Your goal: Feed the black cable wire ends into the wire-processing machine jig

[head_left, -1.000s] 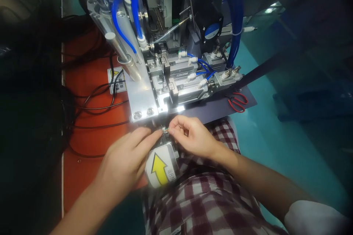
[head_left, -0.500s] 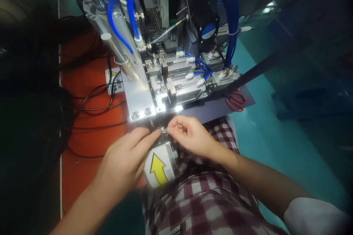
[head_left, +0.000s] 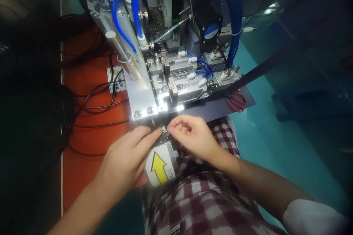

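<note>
My right hand (head_left: pixel 190 136) pinched the tiny metal part (head_left: pixel 164 129) at its fingertips, long axis running left-right, right at the machine's (head_left: pixel 171 80) front edge, while my left hand (head_left: pixel 125 159), fingers extended, touched the part's other end from the left.

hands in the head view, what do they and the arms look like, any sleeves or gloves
Both hands are bare, no gloves, rings or watch showing. The left hand leads to a forearm bare down to the picture's edge. The right hand has a bare forearm too, with a white short sleeve at the upper arm. A red and white checked cloth covers the lap.
</note>
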### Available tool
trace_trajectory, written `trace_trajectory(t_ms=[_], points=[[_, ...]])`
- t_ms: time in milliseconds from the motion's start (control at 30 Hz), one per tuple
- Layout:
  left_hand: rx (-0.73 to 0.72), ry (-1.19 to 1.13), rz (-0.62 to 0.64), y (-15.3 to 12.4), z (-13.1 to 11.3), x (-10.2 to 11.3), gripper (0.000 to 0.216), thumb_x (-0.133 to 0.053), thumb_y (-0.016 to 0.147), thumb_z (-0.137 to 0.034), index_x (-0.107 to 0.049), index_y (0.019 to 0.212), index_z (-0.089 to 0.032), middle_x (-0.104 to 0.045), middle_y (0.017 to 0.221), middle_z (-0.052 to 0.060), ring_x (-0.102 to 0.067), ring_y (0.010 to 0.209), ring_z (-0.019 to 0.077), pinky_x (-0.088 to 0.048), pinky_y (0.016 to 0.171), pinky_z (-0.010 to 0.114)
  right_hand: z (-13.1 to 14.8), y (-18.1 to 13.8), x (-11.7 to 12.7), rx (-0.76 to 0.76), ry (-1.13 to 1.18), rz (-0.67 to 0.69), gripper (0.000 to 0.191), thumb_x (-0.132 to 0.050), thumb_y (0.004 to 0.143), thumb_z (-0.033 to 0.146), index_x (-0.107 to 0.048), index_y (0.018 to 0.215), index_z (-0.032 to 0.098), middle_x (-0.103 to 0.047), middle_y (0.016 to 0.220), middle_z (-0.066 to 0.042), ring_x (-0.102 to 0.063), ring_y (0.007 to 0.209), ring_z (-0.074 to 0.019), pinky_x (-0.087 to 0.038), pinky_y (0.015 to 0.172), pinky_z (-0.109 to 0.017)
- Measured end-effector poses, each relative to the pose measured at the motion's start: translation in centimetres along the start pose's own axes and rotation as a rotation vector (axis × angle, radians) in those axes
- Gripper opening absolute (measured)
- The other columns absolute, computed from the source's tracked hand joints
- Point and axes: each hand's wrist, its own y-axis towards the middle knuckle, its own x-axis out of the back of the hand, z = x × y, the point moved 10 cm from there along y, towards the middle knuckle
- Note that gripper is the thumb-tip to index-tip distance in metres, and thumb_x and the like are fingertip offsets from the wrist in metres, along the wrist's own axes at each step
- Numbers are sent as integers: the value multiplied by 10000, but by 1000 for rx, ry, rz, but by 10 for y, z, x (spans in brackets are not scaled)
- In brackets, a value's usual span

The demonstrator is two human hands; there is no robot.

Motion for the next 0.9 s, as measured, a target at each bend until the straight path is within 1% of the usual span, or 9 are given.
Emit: trace_trajectory(t_ms=[67,100,233,300,400,500,633,767,900], points=[[-4,-2,-4,1,0,0,267,-439,971,-91,-627,1160,-102,-639,932,82,-635,768,157,-494,607,243,-3,0,-3,-65,77,16,92,-644,805,233,-641,765,150,-547,596,37,-475,517,-89,-384,472,-213],[-4,-4,-8,1,-1,1,266,-438,971,-91,-632,1152,-100,-640,924,81,-634,761,156,-495,605,243,-2,0,-5,-70,88,19,98,-636,810,238,-631,764,151,-533,588,43,-468,514,-88,-378,470,-214],[7,-20,-14,3,-1,1,267,-439,971,-92,-648,1138,-88,-649,906,86,-645,763,159,-497,595,241,6,-1,-7,-2,25,2,117,-586,858,254,-601,786,163,-489,566,62,-438,503,-83,-352,485,-221],[10,-25,-15,3,0,1,266,-442,972,-97,-652,1135,-87,-653,912,90,-649,767,162,-500,594,243,5,-1,-7,-1,16,-12,126,-581,871,263,-591,788,168,-488,572,64,-436,512,-82,-346,496,-222],[12,-23,-15,3,0,1,267,-439,971,-95,-646,1140,-100,-652,913,82,-645,756,156,-505,601,244,-7,0,-10,-92,96,5,155,-600,870,298,-588,784,170,-469,549,75,-392,487,-73,-308,472,-218],[12,-14,-8,3,0,1,271,-435,971,-96,-632,1156,-116,-652,923,75,-645,758,155,-505,598,243,-16,0,-15,-196,207,62,176,-627,854,307,-585,765,161,-455,507,90,-333,437,-56,-257,437,-214],[3,-2,4,2,-1,0,279,-433,964,-91,-626,1163,-120,-646,922,72,-639,738,159,-496,575,247,-18,1,-16,-247,275,96,187,-673,820,303,-578,752,156,-472,496,95,-323,406,-43,-235,415,-208],[7,-17,17,1,0,-2,293,-432,962,-91,-625,1180,-117,-637,912,67,-632,729,152,-496,576,241,-20,1,-17,-258,299,128,200,-659,837,335,-596,793,150,-486,512,88,-354,407,-47,-255,411,-202],[12,-41,19,0,2,-3,288,-429,971,-111,-631,1175,-112,-635,916,68,-628,737,149,-507,610,245,-20,0,-5,-199,250,48,203,-637,854,345,-618,806,149,-479,531,77,-366,443,-57,-277,427,-207]])
